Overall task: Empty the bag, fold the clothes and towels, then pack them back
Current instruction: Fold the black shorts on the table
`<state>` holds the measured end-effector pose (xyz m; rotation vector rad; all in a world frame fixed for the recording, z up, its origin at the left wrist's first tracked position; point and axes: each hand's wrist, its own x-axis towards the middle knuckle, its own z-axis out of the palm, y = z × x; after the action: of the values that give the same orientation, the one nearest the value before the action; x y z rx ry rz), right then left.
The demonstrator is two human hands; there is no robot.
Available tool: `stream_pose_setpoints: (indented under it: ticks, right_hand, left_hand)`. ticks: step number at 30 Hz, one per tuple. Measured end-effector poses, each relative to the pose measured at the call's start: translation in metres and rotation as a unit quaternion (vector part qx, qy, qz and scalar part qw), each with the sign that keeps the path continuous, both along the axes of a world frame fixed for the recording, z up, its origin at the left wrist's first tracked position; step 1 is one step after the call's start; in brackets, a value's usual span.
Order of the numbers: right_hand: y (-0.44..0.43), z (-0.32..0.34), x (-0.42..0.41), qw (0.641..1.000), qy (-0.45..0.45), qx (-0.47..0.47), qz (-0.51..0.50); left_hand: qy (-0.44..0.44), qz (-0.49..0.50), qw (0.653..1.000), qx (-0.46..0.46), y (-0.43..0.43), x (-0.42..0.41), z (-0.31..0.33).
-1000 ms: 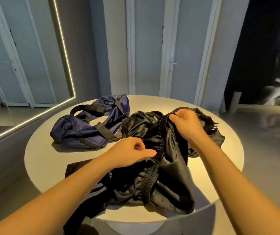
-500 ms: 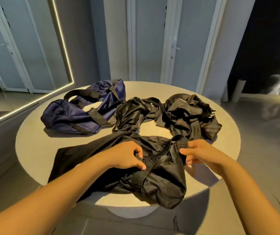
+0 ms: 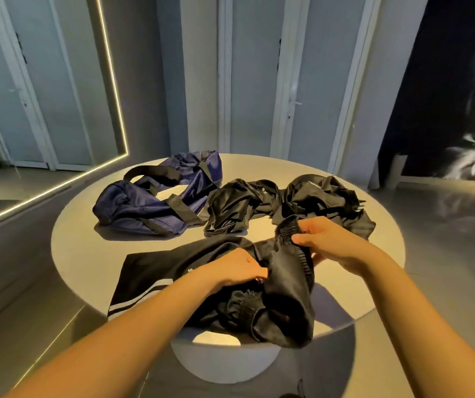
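we pinch the black trousers point(image 3: 282, 285) with both hands, right hand point(image 3: 331, 242) on the elastic waistband point(image 3: 289, 231), left hand point(image 3: 237, 268) curled into the cloth, to straighten them for folding.

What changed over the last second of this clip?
The right hand and left hand drew the black trousers off the clothes pile toward the near edge of the table, keeping their grip. The blue bag and pile stayed put.

The head camera looks forward and down, close over the round table point(image 3: 86, 254) from its near edge.
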<state>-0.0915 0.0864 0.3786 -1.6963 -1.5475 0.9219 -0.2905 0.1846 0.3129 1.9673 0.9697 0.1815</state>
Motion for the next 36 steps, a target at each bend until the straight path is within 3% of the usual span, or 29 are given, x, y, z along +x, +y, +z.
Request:
stream_pose_setpoints:
  ticks: [6,10,13,16,20,23,27,33,36]
  right_hand:
    - [-0.025,-0.001,0.009,0.994,-0.08,-0.042,-0.064]
    - [-0.032,-0.002,0.013,0.986,-0.113,-0.077,-0.094]
    - [-0.031,-0.017,0.025,0.955,-0.206,-0.169,-0.132]
    - [-0.033,-0.044,0.033,0.928,-0.23,-0.197,-0.217]
    - [-0.031,-0.056,0.037,0.94,-0.185,-0.131,-0.254]
    - [-0.032,-0.058,0.041,0.947,-0.136,-0.097,-0.274]
    - [-0.035,-0.063,0.048,0.956,-0.091,-0.087,-0.266]
    - [-0.036,-0.06,0.05,0.955,0.036,-0.064,-0.286]
    - [-0.029,-0.045,0.041,0.944,0.119,-0.029,-0.305]
  left_hand:
    - [0.04,-0.049,0.997,0.039,0.008,-0.001,-0.001]
    - [-0.001,-0.008,1.0,0.008,0.012,-0.01,-0.005]
    - [-0.011,-0.008,1.0,0.008,0.014,-0.016,-0.013]
    - [0.04,0.015,0.996,0.083,0.02,-0.02,-0.021]
    - [0.058,0.047,0.98,0.184,0.012,-0.011,-0.013]
    - [0.033,0.018,0.984,0.176,0.002,0.004,-0.008]
    - [0.101,-0.042,0.98,0.168,0.002,0.015,-0.012]
    - [0.048,0.021,0.991,0.12,0.018,0.011,0.004]
    - [0.002,0.096,0.985,0.146,0.034,-0.007,0.028]
